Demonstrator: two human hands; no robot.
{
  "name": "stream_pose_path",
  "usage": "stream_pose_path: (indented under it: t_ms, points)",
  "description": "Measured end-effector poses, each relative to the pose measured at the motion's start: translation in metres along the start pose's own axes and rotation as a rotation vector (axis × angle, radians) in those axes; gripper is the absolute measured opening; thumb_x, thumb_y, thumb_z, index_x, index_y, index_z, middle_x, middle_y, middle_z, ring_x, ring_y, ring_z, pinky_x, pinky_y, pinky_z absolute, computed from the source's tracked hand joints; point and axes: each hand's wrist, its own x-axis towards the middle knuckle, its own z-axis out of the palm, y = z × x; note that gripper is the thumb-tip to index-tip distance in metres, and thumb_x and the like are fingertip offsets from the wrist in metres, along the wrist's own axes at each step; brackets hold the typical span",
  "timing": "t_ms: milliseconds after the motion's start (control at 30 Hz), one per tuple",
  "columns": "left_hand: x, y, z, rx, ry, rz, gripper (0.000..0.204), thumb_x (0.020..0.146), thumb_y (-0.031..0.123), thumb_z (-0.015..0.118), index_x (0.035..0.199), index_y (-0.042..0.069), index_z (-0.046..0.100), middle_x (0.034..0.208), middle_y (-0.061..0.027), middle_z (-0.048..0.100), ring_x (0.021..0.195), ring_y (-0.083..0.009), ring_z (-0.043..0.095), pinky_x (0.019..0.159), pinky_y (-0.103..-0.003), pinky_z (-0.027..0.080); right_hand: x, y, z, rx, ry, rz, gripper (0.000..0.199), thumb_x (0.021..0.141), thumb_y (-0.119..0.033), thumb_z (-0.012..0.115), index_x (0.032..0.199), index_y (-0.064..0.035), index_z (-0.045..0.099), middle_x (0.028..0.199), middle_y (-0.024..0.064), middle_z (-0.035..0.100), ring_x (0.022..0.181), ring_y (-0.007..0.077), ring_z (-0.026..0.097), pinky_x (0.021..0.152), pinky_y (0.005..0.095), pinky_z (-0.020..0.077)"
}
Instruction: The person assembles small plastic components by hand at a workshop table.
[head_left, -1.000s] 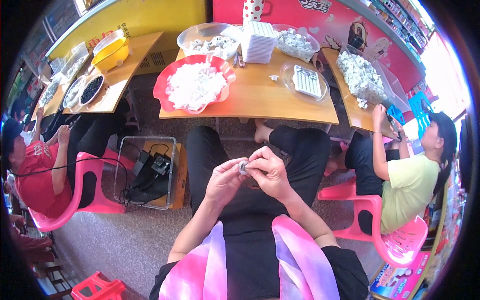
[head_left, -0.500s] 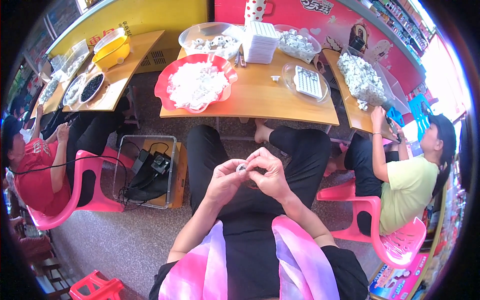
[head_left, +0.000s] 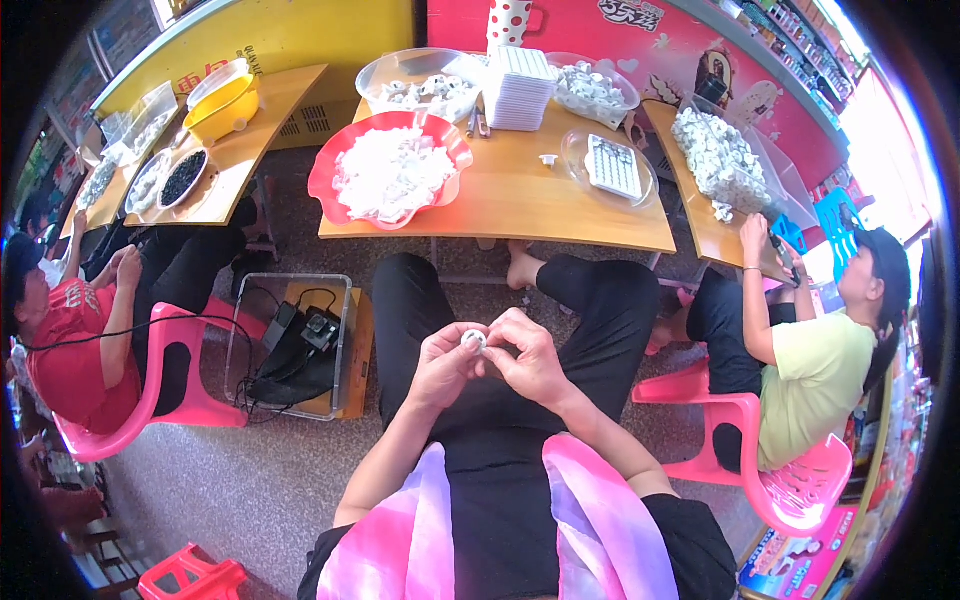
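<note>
Wooden table; hands on white piece

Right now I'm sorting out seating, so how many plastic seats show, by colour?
Pink chairs: 2, one under the person in red at left, one under the person in yellow-green at right
Blue chair: 1 at far right
Red stool: 1 at lower left
Total: 4

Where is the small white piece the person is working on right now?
In the head view it sits centre frame, pinched between the left hand and right hand over the lap: the white piece.
</note>
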Motion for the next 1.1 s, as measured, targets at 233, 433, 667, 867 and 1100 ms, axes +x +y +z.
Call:
stream_pose_path:
  t_ms: [233,433,667,867,1100]
  points:
    - [0.002,-0.006,-0.003,0.149,0.068,0.026,0.020,0.096,0.018,0.053,0.103,0.000,0.058,0.076,-0.0046,0.061,0.050,-0.0084,0.052,0.045,-0.020,0.041,-0.005,0.007,0.015,-0.146,0.072,-0.083,0.011,0.073,0.005,0.066,0.079,-0.0007,0.059,0.078,0.0107,0.056,0.071,0.0255,0.058,0.060,0.0326,0.0468]
    - [-0.004,-0.010,-0.012,0.371,0.105,0.022,0.018,0.097,0.018,0.050,0.098,0.002,0.057,0.070,-0.0019,0.058,0.045,-0.0069,0.048,0.039,-0.019,0.035,-0.007,0.007,0.021,-0.194,0.031,-0.104,0.010,0.074,0.002,0.066,0.080,-0.0014,0.059,0.076,0.0116,0.054,0.069,0.0292,0.057,0.059,0.0363,0.0460]
    - [-0.006,0.005,-0.011,0.054,0.027,-0.031,0.020,0.096,0.018,0.052,0.102,0.000,0.059,0.075,-0.0044,0.061,0.048,-0.0083,0.052,0.042,-0.019,0.039,0.000,-0.003,0.019,-0.062,0.054,-0.104,0.014,0.076,0.006,0.067,0.087,-0.0002,0.062,0.081,0.0090,0.058,0.069,0.0181,0.059,0.056,0.0277,0.0455]
    - [-0.006,0.014,-0.004,-0.220,-0.072,-0.031,0.029,0.098,0.020,0.048,0.111,-0.004,0.057,0.087,-0.0119,0.064,0.066,-0.0180,0.064,0.056,-0.024,0.050,0.001,-0.008,0.016,0.038,0.099,-0.073,0.014,0.077,0.007,0.064,0.088,0.0007,0.061,0.085,0.0117,0.058,0.072,0.0207,0.063,0.061,0.0299,0.0499]
    - [-0.008,0.016,0.003,-0.161,-0.080,-0.046,0.023,0.093,0.009,0.054,0.111,-0.005,0.058,0.088,-0.0124,0.065,0.067,-0.0177,0.064,0.058,-0.024,0.051,-0.003,-0.009,0.013,0.181,0.114,0.016,0.014,0.078,0.008,0.064,0.090,0.0014,0.061,0.086,0.0102,0.058,0.072,0.0173,0.063,0.059,0.0271,0.0503]
